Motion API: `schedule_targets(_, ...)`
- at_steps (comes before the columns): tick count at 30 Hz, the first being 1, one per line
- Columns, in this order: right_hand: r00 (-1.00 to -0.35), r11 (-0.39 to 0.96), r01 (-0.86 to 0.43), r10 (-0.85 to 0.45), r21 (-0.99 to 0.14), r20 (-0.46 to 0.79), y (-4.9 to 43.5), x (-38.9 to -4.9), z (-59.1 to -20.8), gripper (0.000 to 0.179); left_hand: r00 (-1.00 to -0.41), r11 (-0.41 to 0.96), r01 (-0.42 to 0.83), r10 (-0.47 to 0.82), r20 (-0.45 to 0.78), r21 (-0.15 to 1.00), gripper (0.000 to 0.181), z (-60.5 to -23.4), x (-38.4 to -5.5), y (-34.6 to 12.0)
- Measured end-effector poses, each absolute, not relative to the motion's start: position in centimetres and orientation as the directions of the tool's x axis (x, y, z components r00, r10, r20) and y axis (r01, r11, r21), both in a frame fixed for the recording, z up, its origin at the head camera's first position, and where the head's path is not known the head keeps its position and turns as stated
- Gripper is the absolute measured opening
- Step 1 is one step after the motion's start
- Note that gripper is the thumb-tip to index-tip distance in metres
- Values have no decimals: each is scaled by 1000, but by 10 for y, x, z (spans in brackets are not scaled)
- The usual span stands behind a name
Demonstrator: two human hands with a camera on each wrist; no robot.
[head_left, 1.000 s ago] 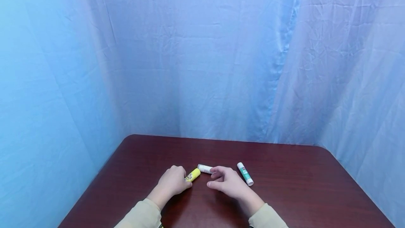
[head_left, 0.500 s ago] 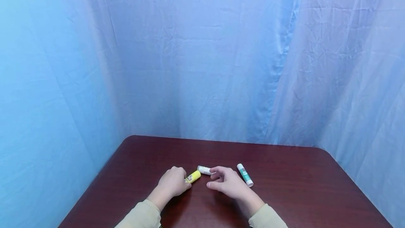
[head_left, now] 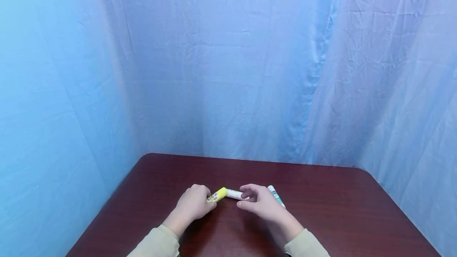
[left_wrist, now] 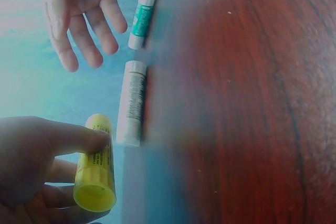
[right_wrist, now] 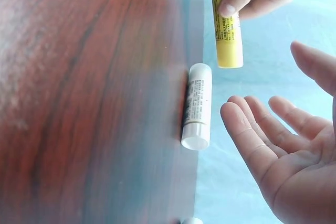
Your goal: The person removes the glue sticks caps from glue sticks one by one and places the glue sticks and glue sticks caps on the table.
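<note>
In my left hand [head_left: 194, 202] I hold a yellow glue stick [head_left: 218, 194] between thumb and fingers; the left wrist view shows its hollow-looking near end [left_wrist: 95, 195]. My right hand [head_left: 263, 204] hovers with fingers relaxed and apart, gripping nothing. Close by its fingertips a white glue stick [head_left: 234, 194] lies on its side, and in the right wrist view a gap separates it from the fingers. Beyond the right hand lies a green-and-white glue stick [head_left: 275, 196], partly hidden by that hand in the head view.
All of this is on a dark red wooden table [head_left: 321, 209] with rounded far corners. Light blue cloth [head_left: 232, 70] hangs behind it and along both sides.
The white glue stick has shifted slightly right and nearer. My right hand has moved a little right, covering part of the green-and-white stick. The yellow stick has risen slightly in my left hand.
</note>
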State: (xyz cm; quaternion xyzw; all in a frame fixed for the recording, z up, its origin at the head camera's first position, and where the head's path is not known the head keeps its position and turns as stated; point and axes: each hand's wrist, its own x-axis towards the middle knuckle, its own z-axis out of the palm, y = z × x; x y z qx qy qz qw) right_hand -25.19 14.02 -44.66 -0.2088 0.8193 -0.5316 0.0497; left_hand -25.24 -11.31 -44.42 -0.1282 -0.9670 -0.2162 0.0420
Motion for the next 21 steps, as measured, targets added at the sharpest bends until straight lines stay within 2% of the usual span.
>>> schedule_targets(14,-912,359,-292,-384,-887,145,149,-250,-442,50,-946,868,316,255,202,384,18,-434,-249,-111)
schedule_targets(21,-910,409,-317,-385,-856,153,156,-250,-441,48,-936,863,336,261,237,378,20,-428,-244,-111)
